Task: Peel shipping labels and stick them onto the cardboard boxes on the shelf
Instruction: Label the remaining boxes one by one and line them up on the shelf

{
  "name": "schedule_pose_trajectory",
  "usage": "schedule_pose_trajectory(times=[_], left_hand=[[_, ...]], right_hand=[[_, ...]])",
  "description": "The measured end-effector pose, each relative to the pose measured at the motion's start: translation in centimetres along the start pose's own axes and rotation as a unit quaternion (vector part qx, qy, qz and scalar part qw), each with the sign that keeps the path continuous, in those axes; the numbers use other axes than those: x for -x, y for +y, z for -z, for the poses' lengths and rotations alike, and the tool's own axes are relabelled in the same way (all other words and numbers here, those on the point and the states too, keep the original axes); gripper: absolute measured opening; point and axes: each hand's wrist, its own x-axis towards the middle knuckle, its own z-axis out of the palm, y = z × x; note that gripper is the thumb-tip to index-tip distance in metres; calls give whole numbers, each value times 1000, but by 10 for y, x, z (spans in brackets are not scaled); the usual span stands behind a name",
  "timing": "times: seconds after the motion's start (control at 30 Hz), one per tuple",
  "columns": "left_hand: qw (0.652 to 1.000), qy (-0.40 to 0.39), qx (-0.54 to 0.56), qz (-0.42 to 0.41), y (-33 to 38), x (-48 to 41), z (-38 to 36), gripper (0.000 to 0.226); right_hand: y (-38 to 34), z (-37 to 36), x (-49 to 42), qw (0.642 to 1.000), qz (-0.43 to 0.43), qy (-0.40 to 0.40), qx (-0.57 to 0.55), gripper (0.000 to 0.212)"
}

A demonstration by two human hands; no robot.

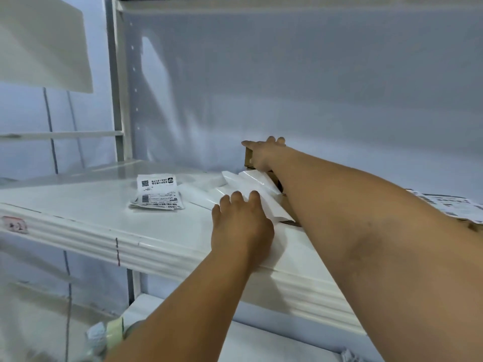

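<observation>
Head view. The right hand [262, 154] grips the far corner of a cardboard box [248, 159] deep on the shelf [104, 231]. The left hand [240, 226] presses, fingers laid flat, on a white sheet [252, 180] over it. 1 stack of shipping labels [156, 194] waits alongside, and printed labels [449, 206] already cover cardboard at right. The task appears partly done.

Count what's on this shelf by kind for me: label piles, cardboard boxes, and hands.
Label piles: 2, the loose stack and the printed sheets at far right.
Cardboard boxes: 1 plainly seen, the cardboard box under the right hand; the arm may hide more.
Hands: 2, left hand and right hand.
Total: 5
</observation>
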Motion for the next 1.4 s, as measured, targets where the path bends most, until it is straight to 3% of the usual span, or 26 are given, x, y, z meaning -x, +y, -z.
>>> schedule_pose_trajectory(times=[0.1,0.2,0.37,0.53,0.6,0.77,1.0,1.13,1.23,1.4], left_hand=[[999,-46,6,10,0,-2,0,30],[999,-34,29,11,1,-3,-1,32],[998,-27,36,-38,2,-2,-2,61],[986,61,-23,-156,3,3,6,37],[982,56,-39,-174,2,3,6,31],[990,-31,-53,-126,5,-4,-1,48],[992,-63,-95,-51,5,-7,-5,50],[995,-68,-64,-35,6,-9,-6,74],[998,-54,5,-30,4,-6,-5,77],[993,66,52,-80,4,4,1,67]], right_hand=[[1,-6,-6,1000,0,15,6,58],[4,-12,-8,998,7,56,-19,48],[8,-16,-8,989,32,135,-42,43],[10,-5,12,977,17,209,-45,63],[14,0,26,976,24,214,-38,64],[27,3,69,974,34,219,-40,59],[51,5,120,973,50,221,-45,58],[64,14,137,970,47,223,-83,52],[68,21,152,964,55,237,-103,53],[68,21,184,958,95,259,-80,52]])
